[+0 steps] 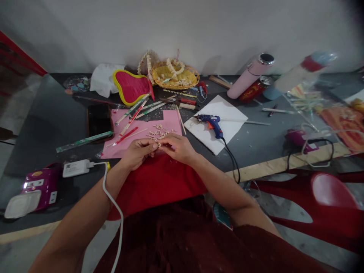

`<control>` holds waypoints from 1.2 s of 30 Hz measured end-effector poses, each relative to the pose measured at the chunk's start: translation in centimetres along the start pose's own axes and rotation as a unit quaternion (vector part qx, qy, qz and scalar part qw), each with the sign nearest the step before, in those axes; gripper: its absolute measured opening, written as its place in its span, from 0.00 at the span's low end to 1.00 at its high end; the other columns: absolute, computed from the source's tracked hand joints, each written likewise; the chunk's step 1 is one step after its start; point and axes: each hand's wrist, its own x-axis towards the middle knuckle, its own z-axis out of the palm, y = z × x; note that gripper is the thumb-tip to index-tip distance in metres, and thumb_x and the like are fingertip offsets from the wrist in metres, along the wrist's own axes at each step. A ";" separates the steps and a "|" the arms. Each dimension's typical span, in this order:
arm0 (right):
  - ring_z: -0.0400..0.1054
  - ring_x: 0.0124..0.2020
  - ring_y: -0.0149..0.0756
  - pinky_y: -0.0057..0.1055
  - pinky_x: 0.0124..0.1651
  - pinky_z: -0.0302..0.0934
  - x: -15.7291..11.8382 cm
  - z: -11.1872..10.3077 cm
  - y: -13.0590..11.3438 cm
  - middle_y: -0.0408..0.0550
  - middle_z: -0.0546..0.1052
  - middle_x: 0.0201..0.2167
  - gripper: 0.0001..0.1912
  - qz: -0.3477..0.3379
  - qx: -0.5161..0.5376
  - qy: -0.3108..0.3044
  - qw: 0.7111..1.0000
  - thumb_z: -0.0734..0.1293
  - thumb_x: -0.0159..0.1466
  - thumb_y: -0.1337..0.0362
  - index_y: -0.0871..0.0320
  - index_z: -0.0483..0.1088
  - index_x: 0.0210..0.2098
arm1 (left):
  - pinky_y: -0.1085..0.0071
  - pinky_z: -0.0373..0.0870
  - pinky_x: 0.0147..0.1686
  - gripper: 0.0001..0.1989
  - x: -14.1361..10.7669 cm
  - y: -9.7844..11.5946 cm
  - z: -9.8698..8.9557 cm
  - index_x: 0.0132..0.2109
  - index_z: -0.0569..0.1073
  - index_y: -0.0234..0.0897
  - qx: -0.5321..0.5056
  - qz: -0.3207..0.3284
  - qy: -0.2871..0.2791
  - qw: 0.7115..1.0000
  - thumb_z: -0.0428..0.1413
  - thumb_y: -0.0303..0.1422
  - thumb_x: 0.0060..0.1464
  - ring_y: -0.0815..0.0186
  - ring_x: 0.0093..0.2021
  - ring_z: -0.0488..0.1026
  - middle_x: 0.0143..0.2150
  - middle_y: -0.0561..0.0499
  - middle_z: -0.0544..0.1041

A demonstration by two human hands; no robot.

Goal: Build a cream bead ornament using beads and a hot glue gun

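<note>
My left hand (139, 152) and my right hand (179, 148) meet over the near edge of a pink sheet (129, 149). Both have closed fingers, pinching a small cluster of pale wooden bits (159, 145) between the fingertips. Its exact shape is partly hidden by the fingers. Just beyond my hands lies a loose heap of short cut pale pieces (158, 132). Wrapped chopsticks (133, 118) and a red paper sleeve (126, 135) rest on the sheet to the left. Red cloth (159, 185) spreads below my hands.
A blue glue gun (212, 123) lies on a white board (224, 142), its cord running over the table edge. Behind stand a wicker basket (155, 72) and a pink flask (248, 77). A phone (99, 120) and white charger (76, 168) are left; the charger's cable crosses my left forearm.
</note>
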 end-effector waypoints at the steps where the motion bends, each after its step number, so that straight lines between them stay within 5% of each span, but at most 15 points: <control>1: 0.69 0.35 0.31 0.28 0.40 0.65 0.0 0.1 0.0 0.49 0.76 0.34 0.08 -0.004 0.002 0.001 1.000 0.63 0.63 0.63 0.59 0.71 0.38 | 0.78 0.59 0.22 0.09 0.0 0.0 0.0 0.28 0.76 0.32 0.006 0.001 -0.001 1.000 0.63 0.35 0.44 0.75 0.21 0.64 0.20 0.53 0.71; 24: 0.66 0.32 0.30 0.27 0.36 0.62 0.1 -0.1 -0.1 0.46 0.72 0.32 0.09 0.041 0.039 -0.008 0.998 0.67 0.60 0.61 0.58 0.69 0.39 | 0.78 0.61 0.24 0.09 -0.1 0.0 0.0 0.33 0.77 0.33 -0.006 0.004 -0.017 1.000 0.64 0.32 0.43 0.76 0.24 0.65 0.27 0.52 0.73; 36: 0.69 0.35 0.31 0.28 0.40 0.64 0.0 0.4 -0.2 0.45 0.75 0.33 0.06 0.017 0.022 -0.011 1.000 0.65 0.60 0.68 0.56 0.71 0.37 | 0.78 0.60 0.23 0.08 -0.2 0.1 0.1 0.31 0.77 0.32 0.025 0.007 -0.018 0.999 0.64 0.33 0.43 0.75 0.23 0.64 0.24 0.52 0.72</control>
